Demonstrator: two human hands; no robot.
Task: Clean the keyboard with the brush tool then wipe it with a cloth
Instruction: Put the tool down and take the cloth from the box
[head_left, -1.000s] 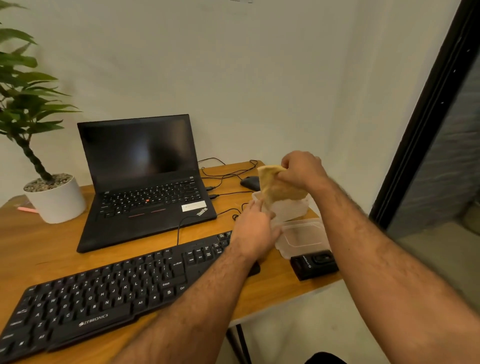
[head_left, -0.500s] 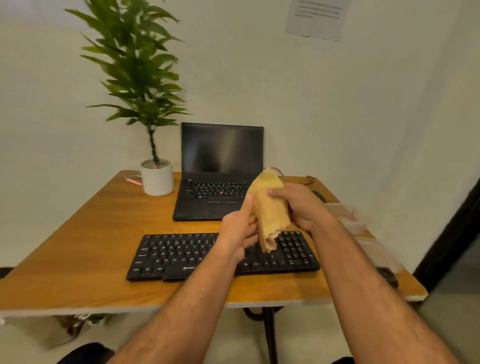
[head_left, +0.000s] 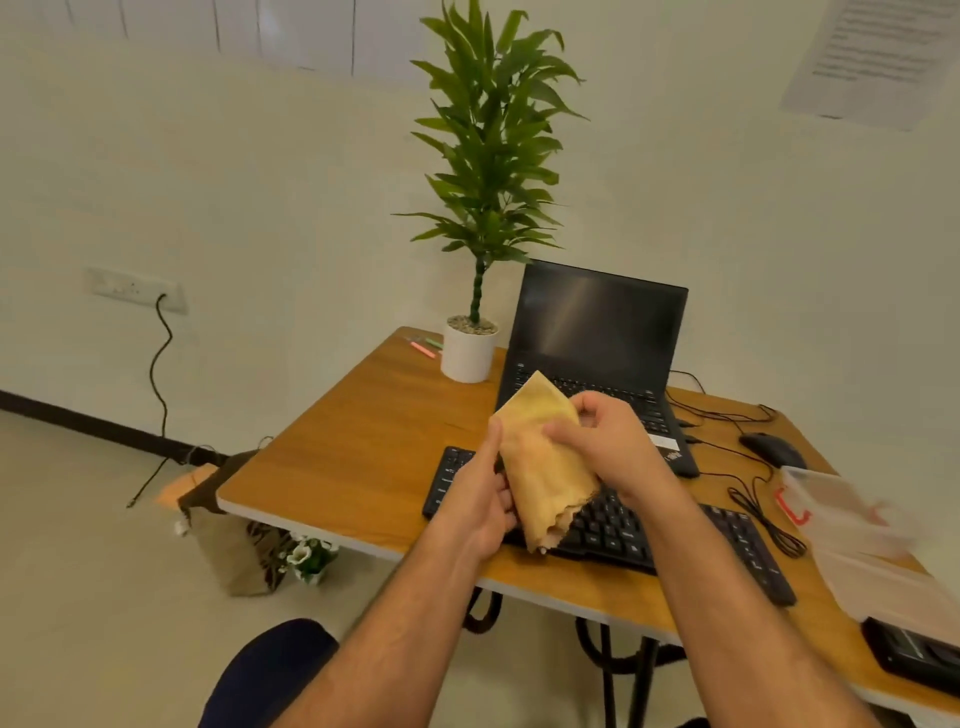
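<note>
Above the keyboard, the left hand and right hand both hold the cloth, so wiping looks ready to start but not begun.

Two hands, left and right, with one tan cloth pinched between their fingers. Below the fingers, one black keyboard. Beyond the fingertips, one laptop, one potted plant, one mouse.
</note>
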